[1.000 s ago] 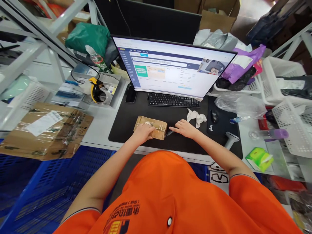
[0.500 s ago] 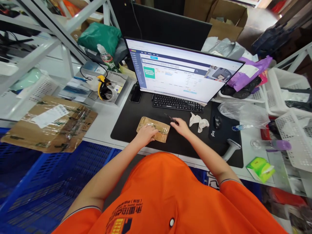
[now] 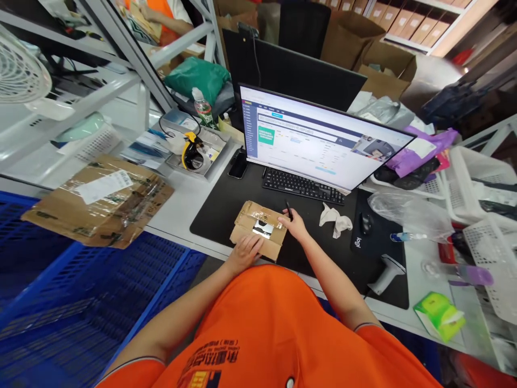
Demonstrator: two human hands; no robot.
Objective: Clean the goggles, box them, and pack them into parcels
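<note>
On the black desk mat point(image 3: 218, 213) lies a small cardboard box point(image 3: 272, 250), its top flaps parted. Between the flaps shows a black-and-white item point(image 3: 263, 229) inside. My left hand point(image 3: 245, 251) grips the near flap at its left side, fingers curled over the cardboard. In my right hand point(image 3: 296, 223) is a slim black utility knife point(image 3: 288, 209), pointing up and away from me. The fingertips of that hand touch the box's upper right corner. Crumpled white tissue point(image 3: 336, 220) lies to the right of my right hand.
Beyond the box stand a keyboard point(image 3: 302, 186) and a monitor point(image 3: 315, 143). A mouse point(image 3: 365, 223) and a barcode scanner point(image 3: 386, 274) lie to the right. At the left are a tape dispenser point(image 3: 190, 152), a larger taped parcel point(image 3: 97, 199) and blue crates point(image 3: 97, 302).
The small box has gone from closed to open, its flaps now spread. My left hand moved to the near flap. My right hand came to the box's right edge, the knife turned more upright.
</note>
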